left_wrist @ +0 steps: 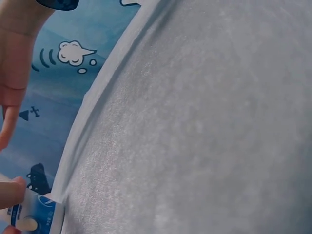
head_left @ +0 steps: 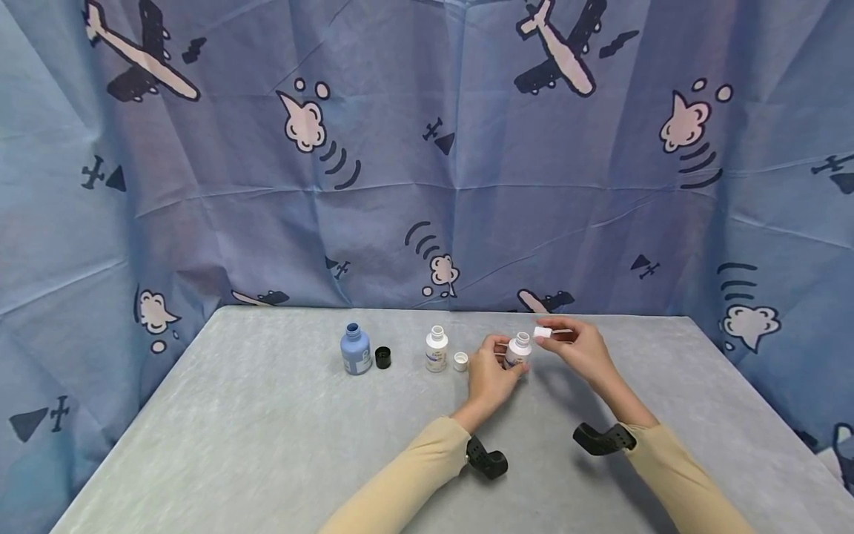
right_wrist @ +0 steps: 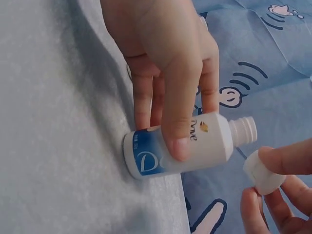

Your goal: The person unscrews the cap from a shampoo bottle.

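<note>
My left hand (head_left: 492, 374) grips a white bottle (right_wrist: 209, 141) with a blue label around its body, thumb on the near side and fingers behind. The bottle stands upright on the table, its threaded neck bare. Just right of that neck, my right hand (head_left: 582, 350) pinches a small white screw cap (right_wrist: 263, 173) between thumb and fingers, apart from the bottle. In the left wrist view only the lower part of the labelled bottle (left_wrist: 41, 214) shows at the lower left corner.
Left of the hands stand a second uncapped white bottle (head_left: 437, 350) with a white cap (head_left: 461, 361) beside it, and an uncapped blue bottle (head_left: 356, 350) with a black cap (head_left: 383, 357). A printed blue curtain (head_left: 427, 148) hangs behind the grey table (head_left: 267, 445).
</note>
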Motion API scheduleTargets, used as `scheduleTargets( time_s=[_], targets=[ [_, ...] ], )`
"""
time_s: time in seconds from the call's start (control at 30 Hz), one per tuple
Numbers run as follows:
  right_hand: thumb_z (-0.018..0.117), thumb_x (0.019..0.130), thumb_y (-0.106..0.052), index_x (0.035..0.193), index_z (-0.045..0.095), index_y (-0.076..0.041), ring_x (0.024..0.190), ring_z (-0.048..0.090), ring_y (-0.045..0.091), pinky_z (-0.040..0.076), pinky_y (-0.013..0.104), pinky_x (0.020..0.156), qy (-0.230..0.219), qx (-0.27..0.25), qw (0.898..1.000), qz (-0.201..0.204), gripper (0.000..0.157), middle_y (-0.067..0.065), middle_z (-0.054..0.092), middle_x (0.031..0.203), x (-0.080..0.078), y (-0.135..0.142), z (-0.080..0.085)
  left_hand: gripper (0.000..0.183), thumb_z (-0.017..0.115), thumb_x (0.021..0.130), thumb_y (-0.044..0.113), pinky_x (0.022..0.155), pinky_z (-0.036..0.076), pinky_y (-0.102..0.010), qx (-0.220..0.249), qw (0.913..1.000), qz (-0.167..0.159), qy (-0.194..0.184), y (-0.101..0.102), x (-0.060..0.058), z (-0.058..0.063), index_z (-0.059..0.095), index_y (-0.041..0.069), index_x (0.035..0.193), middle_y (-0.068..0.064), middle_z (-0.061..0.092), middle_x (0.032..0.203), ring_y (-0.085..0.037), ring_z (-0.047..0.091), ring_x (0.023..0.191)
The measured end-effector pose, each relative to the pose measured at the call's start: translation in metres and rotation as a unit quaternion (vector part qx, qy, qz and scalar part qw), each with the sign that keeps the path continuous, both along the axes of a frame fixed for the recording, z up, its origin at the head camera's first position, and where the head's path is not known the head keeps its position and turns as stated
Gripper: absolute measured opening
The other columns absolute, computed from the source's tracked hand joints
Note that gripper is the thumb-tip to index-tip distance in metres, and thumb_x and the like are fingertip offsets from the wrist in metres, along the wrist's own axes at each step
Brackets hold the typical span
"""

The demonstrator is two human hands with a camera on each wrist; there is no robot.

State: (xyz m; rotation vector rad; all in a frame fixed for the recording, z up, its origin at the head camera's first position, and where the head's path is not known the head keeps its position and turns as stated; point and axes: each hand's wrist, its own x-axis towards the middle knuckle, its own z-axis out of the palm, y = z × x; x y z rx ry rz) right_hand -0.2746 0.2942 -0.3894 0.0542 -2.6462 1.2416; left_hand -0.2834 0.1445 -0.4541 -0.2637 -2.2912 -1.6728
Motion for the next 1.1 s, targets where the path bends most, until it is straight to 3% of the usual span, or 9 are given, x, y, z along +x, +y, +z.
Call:
scheduleTargets(
  time_s=[0.17, 0.37, 0.5, 0.77, 1.1],
  targets=[
    [0.065, 0.089, -0.012, 0.127, 0.060, -0.001, 0.100, 0.057, 0.025, 0.047, 0.019, 0.073, -0.010, -0.005, 1.000, 0.013, 0.040, 0.022, 0.060, 0.125, -0.001, 0.003, -0.003, 0.044, 0.086, 0.065, 0.006, 0.065, 0.047, -0.014, -0.003, 1.0000, -0.003, -0.001, -0.002, 0.000, -0.001, 0.064, 0.008, 0.102, -0.008, 0.073, 0.088, -0.012, 0.066, 0.074],
    [0.064, 0.089, -0.013, 0.127, 0.059, 0.000, 0.109, 0.057, 0.034, 0.046, 0.023, 0.077, -0.024, -0.003, 1.000, 0.018, 0.040, 0.023, 0.057, 0.128, -0.001, 0.003, -0.006, 0.044, 0.085, 0.065, 0.002, 0.065, 0.048, -0.014, 0.002, 0.9999, -0.012, -0.003, -0.005, 0.001, -0.001, 0.065, 0.006, 0.104, -0.010, 0.072, 0.089, -0.016, 0.068, 0.078],
    [0.066, 0.089, -0.013, 0.126, 0.060, 0.000, 0.110, 0.059, 0.035, 0.047, 0.020, 0.078, -0.028, 0.001, 0.999, 0.021, 0.040, 0.023, 0.059, 0.127, -0.001, 0.005, -0.008, 0.043, 0.084, 0.067, 0.002, 0.067, 0.050, -0.015, 0.005, 0.9998, -0.017, -0.009, -0.007, 0.002, 0.001, 0.066, 0.006, 0.105, -0.010, 0.072, 0.091, -0.014, 0.067, 0.081],
    [0.068, 0.087, -0.012, 0.124, 0.061, 0.002, 0.097, 0.059, 0.023, 0.049, 0.026, 0.076, -0.034, 0.024, 0.998, 0.047, 0.040, 0.024, 0.062, 0.122, 0.000, 0.012, -0.022, 0.042, 0.083, 0.068, 0.003, 0.066, 0.048, -0.014, -0.014, 0.9995, -0.023, -0.015, -0.009, 0.009, -0.003, 0.066, 0.008, 0.105, -0.008, 0.070, 0.090, -0.014, 0.066, 0.075],
    [0.071, 0.079, -0.005, 0.110, 0.066, 0.005, 0.084, 0.065, 0.019, 0.051, 0.027, 0.069, -0.054, 0.056, 0.993, 0.087, 0.034, 0.022, 0.070, 0.101, -0.005, 0.014, -0.031, 0.042, 0.081, 0.069, 0.004, 0.066, 0.047, -0.016, -0.052, 0.9985, -0.020, 0.000, -0.009, 0.004, 0.002, 0.065, 0.008, 0.108, -0.008, 0.071, 0.092, -0.016, 0.066, 0.074]
  ],
)
